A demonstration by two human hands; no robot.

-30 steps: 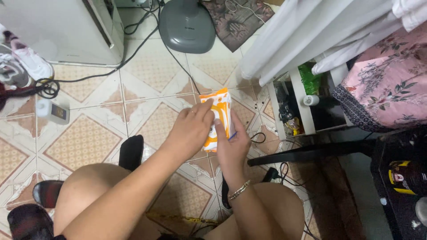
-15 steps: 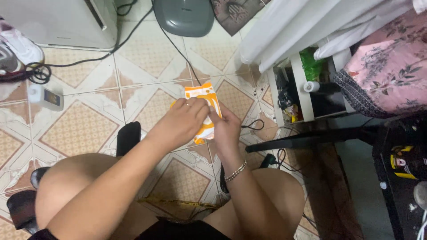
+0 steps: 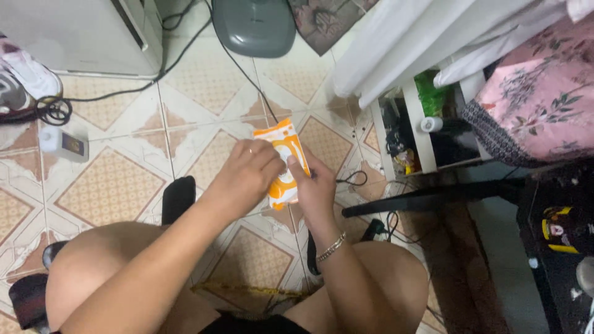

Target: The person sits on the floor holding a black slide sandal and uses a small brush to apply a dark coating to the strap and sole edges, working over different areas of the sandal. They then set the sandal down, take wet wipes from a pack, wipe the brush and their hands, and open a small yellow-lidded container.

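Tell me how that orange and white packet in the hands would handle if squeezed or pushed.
The orange and white packet looks like a thin, flat pouch, so it is probably floppy and would bend rather than tip or roll. The left hand and right hand both pinch it easily in mid-air, which suggests it is light. Its glossy face may be a little slippery.

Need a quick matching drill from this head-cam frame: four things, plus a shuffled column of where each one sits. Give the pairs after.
Things:
1. orange and white packet
2. grey dome-shaped base
3. bracelet
4. small white device

Places:
A. on the tiled floor at far left
B. on the right hand wrist
C. held between the left hand and the right hand
D. on the floor at the top centre of the view

Pairs: 1-C, 2-D, 3-B, 4-A
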